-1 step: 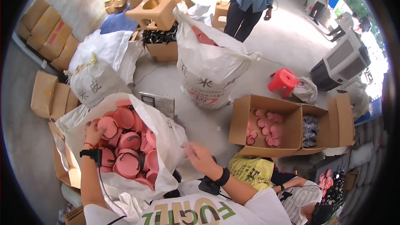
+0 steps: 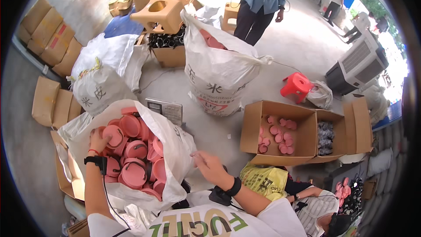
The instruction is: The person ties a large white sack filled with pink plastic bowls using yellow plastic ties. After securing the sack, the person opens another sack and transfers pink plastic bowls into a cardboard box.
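My left hand [image 2: 99, 141] is inside an opened white woven sack [image 2: 179, 142], fingers closed on the edge of a pink round lid [image 2: 114, 136]. Around it, several more pink lids and cup-like pieces [image 2: 133, 173] fill the sack, some with a dark strip around them. My right hand [image 2: 209, 166] is beside the sack's right side, fingers curled and fingertips close together by the sack's outer wall. Whatever may be between those fingertips is too small to make out.
A tall white sack [image 2: 215, 83] with pink pieces stands ahead. An opened cardboard box [image 2: 280, 156] at right holds pink pieces. Beyond are a red stool [image 2: 296, 87] and an air cooler [image 2: 357, 63]. A person [image 2: 315, 213] works at lower right; another [image 2: 258, 6] stands ahead.
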The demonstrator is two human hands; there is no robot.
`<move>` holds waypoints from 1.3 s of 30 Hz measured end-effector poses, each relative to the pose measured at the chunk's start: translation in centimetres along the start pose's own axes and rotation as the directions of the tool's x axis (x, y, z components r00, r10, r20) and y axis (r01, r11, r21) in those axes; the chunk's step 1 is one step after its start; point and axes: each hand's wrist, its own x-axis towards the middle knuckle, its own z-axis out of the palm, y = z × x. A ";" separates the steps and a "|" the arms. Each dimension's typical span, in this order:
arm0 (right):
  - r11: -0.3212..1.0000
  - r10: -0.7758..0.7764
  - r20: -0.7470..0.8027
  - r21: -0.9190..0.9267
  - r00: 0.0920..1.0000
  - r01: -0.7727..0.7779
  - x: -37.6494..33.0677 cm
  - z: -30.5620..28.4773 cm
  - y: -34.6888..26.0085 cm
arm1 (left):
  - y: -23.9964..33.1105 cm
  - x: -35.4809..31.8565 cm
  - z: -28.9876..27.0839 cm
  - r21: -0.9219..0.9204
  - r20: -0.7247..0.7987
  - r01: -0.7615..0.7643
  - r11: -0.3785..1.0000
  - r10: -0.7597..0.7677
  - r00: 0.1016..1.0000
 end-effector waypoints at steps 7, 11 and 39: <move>0.999 0.002 -0.300 -0.044 0.954 -0.016 -0.8 -4.0 1.0 | 0.8 3.8 1.8 0.080 0.080 0.226 0.971 -0.232 0.969; 0.933 0.142 -0.618 0.345 0.773 0.105 -0.5 -9.4 -1.4 | -1.5 5.2 2.4 -0.068 0.224 0.036 0.997 -0.020 0.974; 0.937 0.210 -0.347 0.339 0.914 -0.087 -5.8 -8.1 6.1 | 1.1 -5.4 -11.3 -0.893 0.052 0.062 0.446 -0.035 0.998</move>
